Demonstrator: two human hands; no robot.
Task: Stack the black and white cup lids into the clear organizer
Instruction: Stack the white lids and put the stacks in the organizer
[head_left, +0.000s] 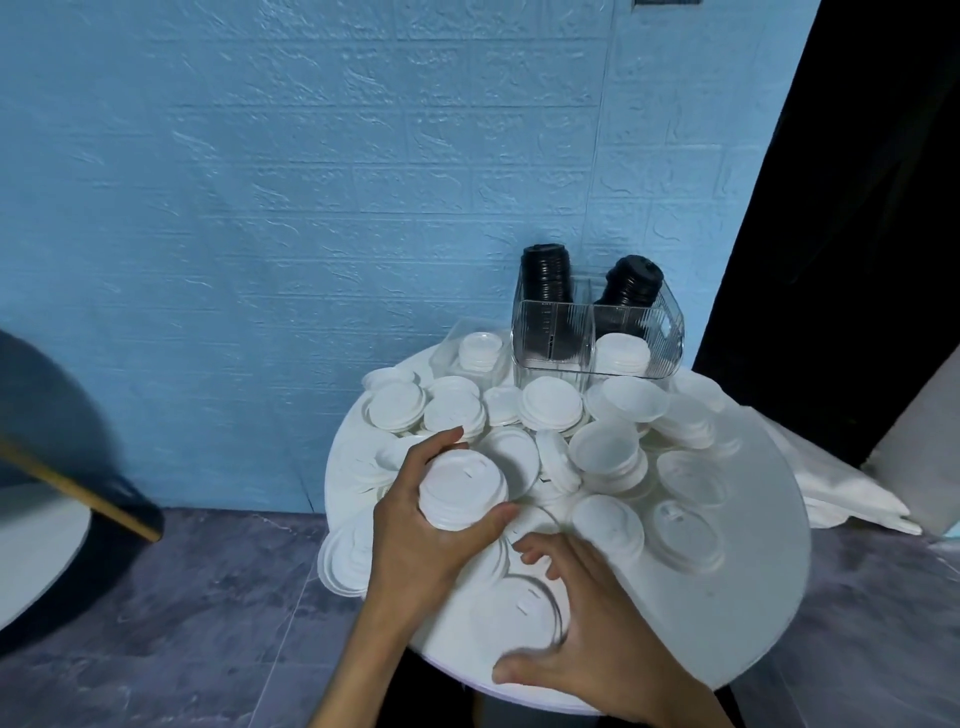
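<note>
My left hand (415, 525) grips a short stack of white lids (462, 491) above the round white table (727, 597). Just below it, my right hand (587, 618) hovers with spread, curved fingers over a single white lid (524, 603) lying flat near the table's front; I cannot tell if it touches it. Several loose white lids (550, 402) cover the table's middle and back. The clear organizer (597, 332) stands at the back edge. It holds two stacks of black lids (545, 275) and a stack of white lids (621, 353) in its front right compartment.
A blue textured wall rises right behind the table. A small clear container (475, 353) with white lids sits left of the organizer. White cloth (852, 488) lies right of the table, beside a black curtain (857, 208). A dark round object (47, 467) is at the far left.
</note>
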